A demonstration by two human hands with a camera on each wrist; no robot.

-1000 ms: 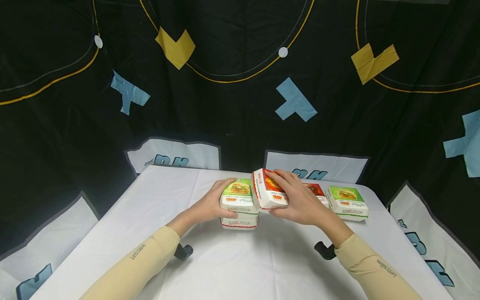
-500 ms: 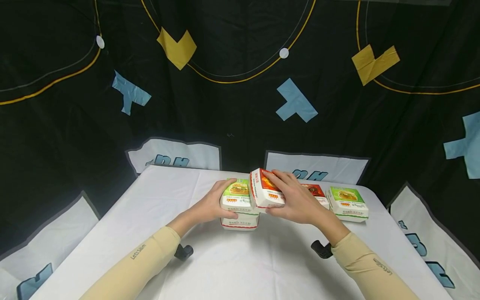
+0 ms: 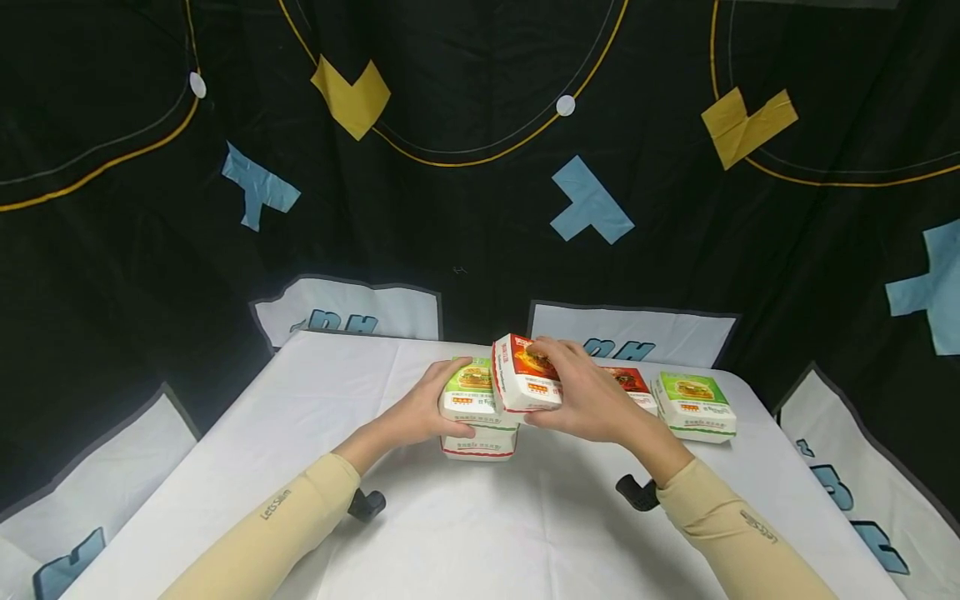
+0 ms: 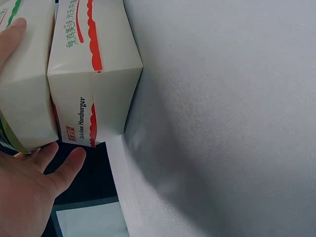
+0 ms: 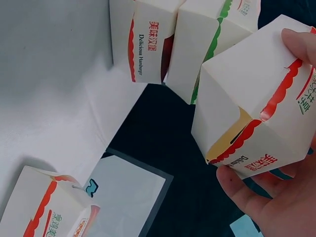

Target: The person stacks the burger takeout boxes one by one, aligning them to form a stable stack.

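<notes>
My left hand [image 3: 420,408] grips the left side of a green-topped hamburger box [image 3: 471,398], thumb on its near side. That box rests on a second, red-trimmed hamburger box [image 3: 480,447], which stands on the white table. In my right hand [image 3: 588,398] is a red-topped hamburger box [image 3: 528,387], gripped by its right side. It is tilted, and its lower left edge overlaps the right part of the green box. The right wrist view shows the held box [image 5: 247,98] at an angle beside the two stacked ones, with its front flap slightly gaping.
To the right on the white-clothed table [image 3: 480,533] stand another red-topped box [image 3: 632,383], partly behind my right hand, and a green-topped box [image 3: 693,407]. A black curtain [image 3: 465,225] with taped shapes hangs behind the table's far edge.
My right hand has moved left and slightly up with the red-topped hamburger box, which now overlaps more of the green-topped one. My left hand and the stack have stayed in place.
</notes>
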